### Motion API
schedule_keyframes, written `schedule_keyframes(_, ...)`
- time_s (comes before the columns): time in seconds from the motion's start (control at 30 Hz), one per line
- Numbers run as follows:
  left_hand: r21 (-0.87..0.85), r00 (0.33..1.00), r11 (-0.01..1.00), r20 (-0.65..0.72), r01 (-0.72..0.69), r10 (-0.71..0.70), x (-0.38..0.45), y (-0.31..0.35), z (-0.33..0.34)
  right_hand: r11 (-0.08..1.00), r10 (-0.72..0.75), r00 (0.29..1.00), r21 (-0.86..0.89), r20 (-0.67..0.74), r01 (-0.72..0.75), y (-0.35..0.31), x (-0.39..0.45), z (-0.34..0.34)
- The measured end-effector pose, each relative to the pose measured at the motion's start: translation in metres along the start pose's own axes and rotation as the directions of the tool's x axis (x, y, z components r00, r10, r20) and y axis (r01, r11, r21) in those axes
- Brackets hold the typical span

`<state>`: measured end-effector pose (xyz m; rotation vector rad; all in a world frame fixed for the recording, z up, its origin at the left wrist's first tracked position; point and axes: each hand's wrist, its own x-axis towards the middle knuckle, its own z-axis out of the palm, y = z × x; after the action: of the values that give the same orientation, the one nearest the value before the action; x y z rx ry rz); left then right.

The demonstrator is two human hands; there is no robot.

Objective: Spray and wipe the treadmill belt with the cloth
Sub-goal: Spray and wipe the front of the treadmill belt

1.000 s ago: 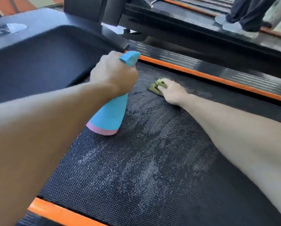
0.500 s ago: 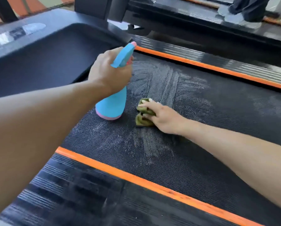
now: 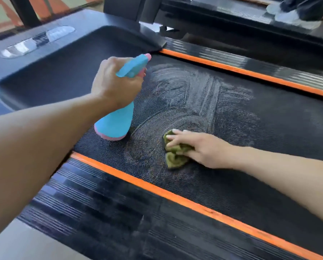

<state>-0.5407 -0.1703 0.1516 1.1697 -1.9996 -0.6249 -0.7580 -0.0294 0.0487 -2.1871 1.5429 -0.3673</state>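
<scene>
Orange trim runs along the near edge of the belt, between the woven black surface and the ribbed side rail closest to the camera. Just past it, at about 3 o'clock of the view's centre, the right hand lies on a crumpled green cloth, fingers fairly straight and spread over it, pressing it flat to the belt, probably so the whole wad drags across the wet weave. At 9 o'clock of the cloth, near but apart, hangs the blue bottle, its pink base just over the belt. The left hand grips its neck, fingers curled round under the nozzle head, which points toward 1 o'clock; held so, it looks ready to wet the next patch. Whether a finger is on the trigger I cannot tell. Beyond both hands, pale smeared arcs show where spray was wiped. Farther off lie the far orange strip and the dark motor hood.
</scene>
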Motion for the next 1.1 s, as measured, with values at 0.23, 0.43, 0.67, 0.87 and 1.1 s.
schedule_keyframes(0.23,0.002,0.935,0.978,0.295,-0.207,0.198,0.001,0.035,0.044,0.949,0.311,0.941,0.091,-0.136,-0.301,0.016,-0.022,-0.003)
schedule_keyframes(0.43,-0.195,0.811,0.955,0.506,-0.222,0.292,-0.004,0.076,0.095,0.959,0.282,0.958,0.056,-0.05,-0.279,-0.012,-0.166,0.006)
schedule_keyframes(0.67,-0.183,0.719,0.959,0.635,-0.218,0.284,-0.016,0.104,0.135,0.448,0.879,0.438,0.009,-0.188,-0.894,0.053,-0.203,-0.04)
schedule_keyframes(0.87,-0.097,0.794,0.98,0.575,-0.174,0.198,-0.011,0.107,0.139,0.792,0.61,0.781,0.097,-0.135,-0.602,0.002,-0.115,-0.005)
schedule_keyframes(1.1,0.077,0.825,0.972,0.546,-0.221,0.144,-0.02,0.119,0.155,0.971,0.233,0.972,0.062,-0.022,-0.231,-0.004,-0.125,0.01)
